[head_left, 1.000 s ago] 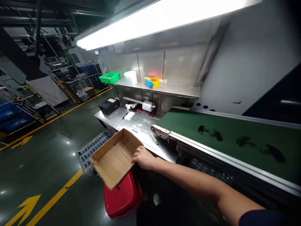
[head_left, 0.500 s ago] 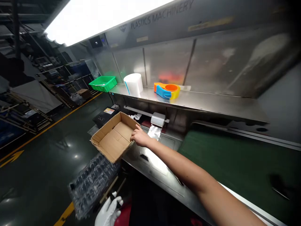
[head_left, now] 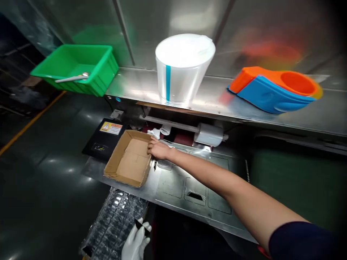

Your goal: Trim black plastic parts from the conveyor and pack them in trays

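My bare right hand (head_left: pixel 158 148) grips the right wall of a shallow open cardboard box (head_left: pixel 132 160), its fingers hooked over the rim. The box appears bare inside and sits at the left end of the steel workbench (head_left: pixel 173 184). Low in the view, my left hand (head_left: pixel 137 240) wears a white glove. Its fingers are closed on a small black piece (head_left: pixel 138 224), whose kind I cannot make out. Clear plastic blister trays (head_left: pixel 119 213) lie below the bench edge, beside the left hand.
A steel shelf (head_left: pixel 135 85) carries a green bin (head_left: pixel 78 65), a white roll (head_left: pixel 181 72) and an orange and blue tape dispenser (head_left: pixel 273 90). Behind the box are a black device (head_left: pixel 101 139) and a film roll (head_left: pixel 208 134) on a bar. A green conveyor belt (head_left: pixel 300 180) runs at right.
The view has moved closer to the shelf and bench. The box has come down onto the bench's left end, still in my right hand. My left hand keeps the black piece.
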Motion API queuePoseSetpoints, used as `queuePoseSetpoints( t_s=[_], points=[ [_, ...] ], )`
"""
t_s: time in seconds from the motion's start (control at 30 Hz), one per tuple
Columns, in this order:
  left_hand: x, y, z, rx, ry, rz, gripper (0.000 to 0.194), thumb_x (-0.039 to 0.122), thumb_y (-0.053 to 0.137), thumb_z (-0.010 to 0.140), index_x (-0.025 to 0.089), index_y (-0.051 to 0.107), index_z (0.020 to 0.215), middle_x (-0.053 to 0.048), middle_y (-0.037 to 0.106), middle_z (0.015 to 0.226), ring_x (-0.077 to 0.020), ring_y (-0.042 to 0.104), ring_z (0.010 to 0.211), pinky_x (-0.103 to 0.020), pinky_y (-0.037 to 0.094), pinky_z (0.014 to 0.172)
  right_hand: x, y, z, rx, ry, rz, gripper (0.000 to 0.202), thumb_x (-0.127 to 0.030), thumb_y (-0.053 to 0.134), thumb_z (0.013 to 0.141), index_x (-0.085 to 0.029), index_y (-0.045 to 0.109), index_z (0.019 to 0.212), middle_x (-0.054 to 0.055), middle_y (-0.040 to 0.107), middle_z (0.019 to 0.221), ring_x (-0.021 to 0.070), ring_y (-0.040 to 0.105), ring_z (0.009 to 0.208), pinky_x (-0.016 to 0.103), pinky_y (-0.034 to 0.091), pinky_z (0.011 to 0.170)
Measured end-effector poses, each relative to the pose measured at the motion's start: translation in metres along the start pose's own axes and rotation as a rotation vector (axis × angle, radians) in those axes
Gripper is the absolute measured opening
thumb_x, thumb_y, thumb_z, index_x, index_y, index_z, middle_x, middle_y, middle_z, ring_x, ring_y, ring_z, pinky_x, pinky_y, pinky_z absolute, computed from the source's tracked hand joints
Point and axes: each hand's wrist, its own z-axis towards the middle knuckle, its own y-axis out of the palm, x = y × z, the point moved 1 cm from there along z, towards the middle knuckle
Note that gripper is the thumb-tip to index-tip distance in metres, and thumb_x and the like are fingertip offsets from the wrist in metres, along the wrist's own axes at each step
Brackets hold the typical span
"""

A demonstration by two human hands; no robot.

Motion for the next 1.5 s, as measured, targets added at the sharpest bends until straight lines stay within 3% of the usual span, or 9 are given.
queuePoseSetpoints(
  t_s=[0.13, 0.27, 0.47, 0.67, 0.83, 1.13, 1.27, 1.4, 1.5],
  points=[
    [0.019, 0.013, 0.004, -0.197, -0.068, -0.01, 0.06, 0.046, 0.091, 0.064, 0.021, 0.071, 0.115, -0.011, 0.077, 0.111, -0.0293, 0.071, 0.112, -0.027, 0.059, 0.079, 0.0, -0.011, -0.059, 0.251, 0.234, 0.12, 0.062, 0.003, 0.052, 0.075, -0.021, 0.065, 0.131, 0.008, 0.053, 0.146, 0.0227, 0.041, 0.139, 0.041, 0.029, 0.123],
    [0.021, 0.042, -0.007, -0.354, 0.039, -0.015, 0.057, 0.044, 0.085, 0.077, 0.017, 0.068, 0.124, -0.013, 0.075, 0.113, -0.0275, 0.071, 0.108, -0.03, 0.057, 0.081, -0.023, 0.001, -0.16, 0.539, 0.589, 0.256, 0.063, 0.003, 0.042, 0.071, -0.016, 0.062, 0.127, 0.012, 0.062, 0.128, 0.0247, 0.057, 0.121, 0.042, 0.048, 0.106],
    [-0.009, 0.098, 0.013, -0.612, 0.115, -0.127, 0.041, 0.037, 0.078, 0.086, 0.022, 0.066, 0.123, -0.009, 0.07, 0.108, -0.0248, 0.068, 0.104, -0.029, 0.055, 0.075, -0.114, 0.097, -0.281, 0.733, 0.776, 0.662, 0.028, -0.018, 0.047, 0.098, -0.022, 0.065, 0.119, 0.007, 0.07, 0.112, 0.0191, 0.068, 0.098, 0.031, 0.058, 0.082],
    [-0.035, 0.146, 0.04, -0.925, 0.183, -0.319, 0.034, 0.036, 0.086, 0.078, 0.028, 0.07, 0.106, -0.002, 0.067, 0.091, -0.0172, 0.067, 0.085, -0.023, 0.054, 0.065, -0.182, 0.194, -0.341, 0.736, 0.526, 0.957, 0.029, -0.025, 0.059, 0.097, -0.037, 0.065, 0.123, 0.004, 0.071, 0.104, 0.0218, 0.068, 0.095, 0.036, 0.057, 0.084],
    [-0.072, 0.141, 0.044, -1.043, 0.248, -0.4, 0.042, 0.043, 0.093, 0.066, 0.034, 0.073, 0.102, 0.003, 0.069, 0.083, -0.0133, 0.066, 0.074, -0.019, 0.05, 0.057, -0.203, 0.275, -0.35, 0.672, 0.458, 0.951, 0.025, -0.026, 0.056, 0.099, -0.035, 0.067, 0.12, 0.005, 0.071, 0.1, 0.0207, 0.069, 0.09, 0.034, 0.056, 0.08],
    [-0.115, 0.06, 0.017, -1.149, 0.26, -0.395, 0.042, 0.049, 0.091, 0.067, 0.038, 0.075, 0.103, 0.003, 0.075, 0.111, -0.0123, 0.062, 0.077, -0.018, 0.045, 0.058, -0.271, 0.352, -0.375, 0.775, 0.815, 0.762, 0.023, -0.034, 0.053, 0.102, -0.027, 0.068, 0.119, 0.003, 0.073, 0.104, 0.0179, 0.07, 0.094, 0.028, 0.055, 0.085],
    [-0.121, 0.036, 0.013, -1.171, 0.285, -0.391, 0.045, 0.051, 0.09, 0.069, 0.038, 0.074, 0.108, 0.0, 0.071, 0.131, -0.013, 0.063, 0.081, -0.018, 0.045, 0.058, -0.245, 0.381, -0.345, 0.332, 0.985, 0.425, 0.033, -0.032, 0.049, 0.103, -0.023, 0.064, 0.13, 0.009, 0.068, 0.128, 0.0225, 0.067, 0.114, 0.033, 0.052, 0.097],
    [-0.121, 0.024, 0.023, -1.18, 0.272, -0.391, 0.049, 0.049, 0.091, 0.069, 0.038, 0.072, 0.113, 0.002, 0.072, 0.131, -0.011, 0.066, 0.081, -0.018, 0.05, 0.063, -0.228, 0.412, -0.296, -0.006, 1.007, 0.377, 0.032, -0.029, 0.064, 0.092, -0.009, 0.071, 0.116, 0.02, 0.072, 0.111, 0.0343, 0.071, 0.102, 0.041, 0.054, 0.084],
    [-0.116, 0.023, 0.033, -1.152, 0.323, -0.384, 0.047, 0.051, 0.089, 0.071, 0.036, 0.072, 0.112, 0.004, 0.075, 0.126, -0.0106, 0.069, 0.082, -0.02, 0.056, 0.067, -0.236, 0.429, -0.281, -0.218, 0.818, 0.573, 0.014, -0.024, 0.076, 0.081, -0.02, 0.076, 0.095, 0.003, 0.074, 0.088, 0.0224, 0.071, 0.084, 0.027, 0.05, 0.072]
  ],
)
